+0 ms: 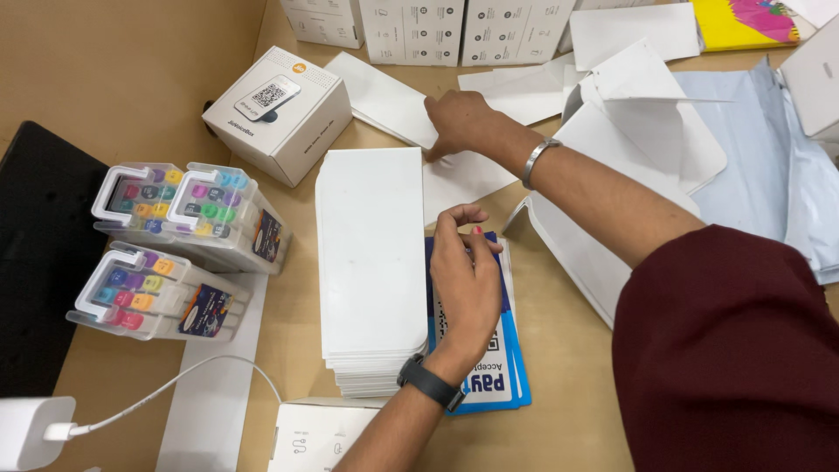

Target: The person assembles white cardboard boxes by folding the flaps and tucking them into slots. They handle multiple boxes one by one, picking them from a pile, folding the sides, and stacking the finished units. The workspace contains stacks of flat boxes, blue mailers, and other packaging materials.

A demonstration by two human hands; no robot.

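My left hand (466, 284), with a black watch on the wrist, rests flat on a stack of blue and white printed cards (511, 350), fingers curled at the stack's top edge. Beside it on the left stands a tall stack of white flat cards (367, 253). My right hand (461, 122), a silver bracelet on the wrist, reaches across to the far side and presses on a loose white sheet (384, 100) near the stack's top. I cannot tell whether its fingers pinch the sheet.
A white device box (280, 118) sits at the far left. Two clear cases of coloured markers (188, 205) (149, 293) lie left of the stacks. More white boxes (411, 31) line the back. Folded white cartons (629, 131) and a pale plastic bag (769, 157) lie right. A white charger and cable (52, 428) sit near left.
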